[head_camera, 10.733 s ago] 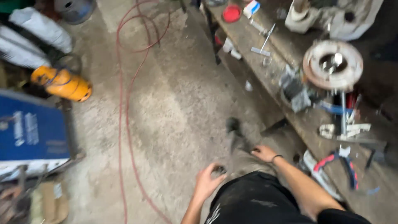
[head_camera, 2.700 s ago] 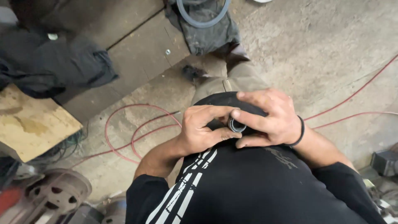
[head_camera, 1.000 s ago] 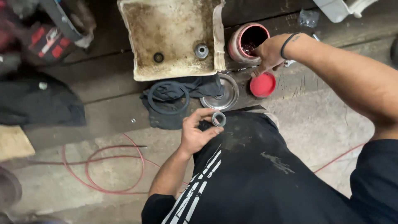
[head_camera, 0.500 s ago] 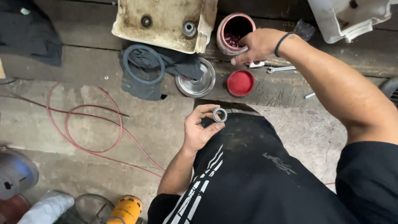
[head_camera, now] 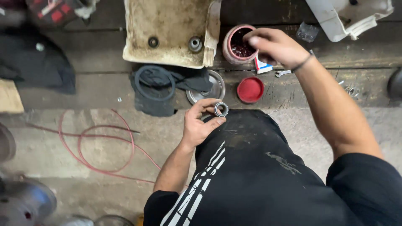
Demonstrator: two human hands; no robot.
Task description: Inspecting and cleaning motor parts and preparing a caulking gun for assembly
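My right hand has moved from the rim into the mouth of the red grease tub at twelve o'clock, fingers bunched, dipping. My left hand keeps pinching the bearing over my knee, ready for greasing.
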